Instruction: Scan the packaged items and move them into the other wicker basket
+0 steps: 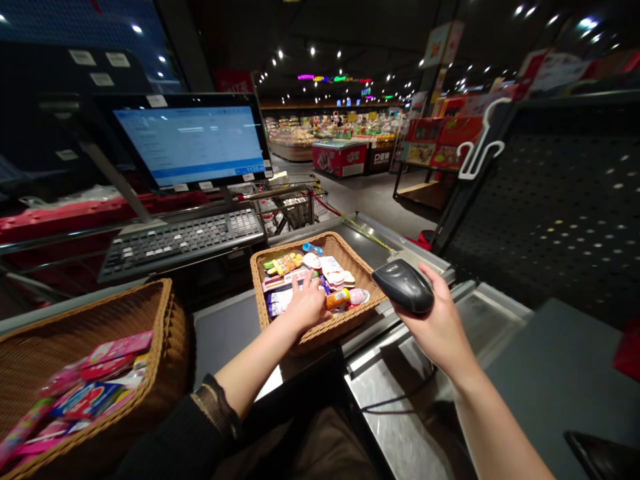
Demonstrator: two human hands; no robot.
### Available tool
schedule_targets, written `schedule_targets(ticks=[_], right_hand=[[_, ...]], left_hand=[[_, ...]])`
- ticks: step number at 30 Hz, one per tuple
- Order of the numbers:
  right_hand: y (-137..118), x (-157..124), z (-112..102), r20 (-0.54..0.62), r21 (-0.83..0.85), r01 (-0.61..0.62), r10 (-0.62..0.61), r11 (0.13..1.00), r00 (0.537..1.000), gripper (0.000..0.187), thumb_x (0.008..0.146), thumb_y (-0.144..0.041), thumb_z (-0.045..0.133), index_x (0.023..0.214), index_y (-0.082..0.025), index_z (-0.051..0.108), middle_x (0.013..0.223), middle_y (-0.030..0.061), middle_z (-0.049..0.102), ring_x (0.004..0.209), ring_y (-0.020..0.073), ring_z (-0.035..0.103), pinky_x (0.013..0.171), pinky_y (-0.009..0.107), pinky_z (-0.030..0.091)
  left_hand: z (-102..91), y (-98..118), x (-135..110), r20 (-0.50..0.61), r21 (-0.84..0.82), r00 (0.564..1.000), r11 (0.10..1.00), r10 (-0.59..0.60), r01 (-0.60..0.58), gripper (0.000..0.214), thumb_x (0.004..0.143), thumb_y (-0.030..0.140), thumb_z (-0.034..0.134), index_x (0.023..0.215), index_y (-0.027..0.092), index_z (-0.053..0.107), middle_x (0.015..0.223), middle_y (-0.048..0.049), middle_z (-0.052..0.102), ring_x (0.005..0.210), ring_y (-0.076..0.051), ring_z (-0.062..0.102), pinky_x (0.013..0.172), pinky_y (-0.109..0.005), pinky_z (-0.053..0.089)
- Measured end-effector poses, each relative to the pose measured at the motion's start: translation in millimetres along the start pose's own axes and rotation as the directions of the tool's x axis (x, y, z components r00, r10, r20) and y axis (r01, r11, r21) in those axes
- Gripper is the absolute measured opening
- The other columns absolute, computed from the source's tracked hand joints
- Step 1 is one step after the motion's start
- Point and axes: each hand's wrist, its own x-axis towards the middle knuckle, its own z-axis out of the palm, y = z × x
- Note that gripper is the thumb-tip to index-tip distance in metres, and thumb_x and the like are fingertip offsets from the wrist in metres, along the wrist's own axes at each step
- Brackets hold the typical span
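My left hand (307, 303) reaches down into a wicker basket (323, 337) of small packaged sweets and toys. Its fingers are apart and rest on the packets, with no item clearly gripped. Around the fingers lie a yellow packet (289, 264), an orange tube with a yellow cap (337, 299), a blue-capped item (313, 249) and a white card pack (333, 270). To the right of the basket, my right hand (440, 327) is wrapped round a black barcode scanner (404, 285), held above the metal counter. The scanner's head points left, toward the basket.
Another wicker basket (165, 333) with pink and blue packets (93, 397) stands at the left. Behind are a keyboard (183, 240) and a lit monitor (193, 143). A cable (395, 403) crosses the metal counter (400, 440). A black perforated panel (550, 200) rises at the right.
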Motion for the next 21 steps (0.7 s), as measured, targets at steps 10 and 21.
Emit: schedule_targets(ticks=[10, 21], right_hand=[[0, -9, 12, 0.034, -0.019, -0.004, 0.005, 1.000, 0.999, 0.028, 0.077, -0.032, 0.070, 0.102, -0.018, 0.069, 0.151, 0.0174, 0.046, 0.133, 0.0327, 0.055, 0.113, 0.050, 0.043], [-13, -5, 14, 0.040, 0.022, -0.015, 0.014, 1.000, 0.999, 0.063, 0.076, -0.034, 0.074, 0.134, -0.021, 0.053, 0.150, 0.0172, 0.047, 0.134, 0.0338, 0.054, 0.115, 0.053, 0.040]], left_hand=[[6.4, -4, -3, 0.034, -0.003, 0.998, 0.999, 0.052, -0.052, 0.029, 0.082, 0.042, 0.074, 0.094, 0.017, 0.071, 0.134, -0.0197, 0.059, 0.146, -0.043, 0.032, 0.116, -0.074, 0.020], [2.4, -3, -1, 0.034, -0.084, 0.999, 0.996, 0.042, -0.039, 0.032, 0.084, 0.045, 0.073, 0.097, 0.015, 0.073, 0.137, -0.0208, 0.057, 0.146, -0.045, 0.031, 0.114, -0.078, 0.018]])
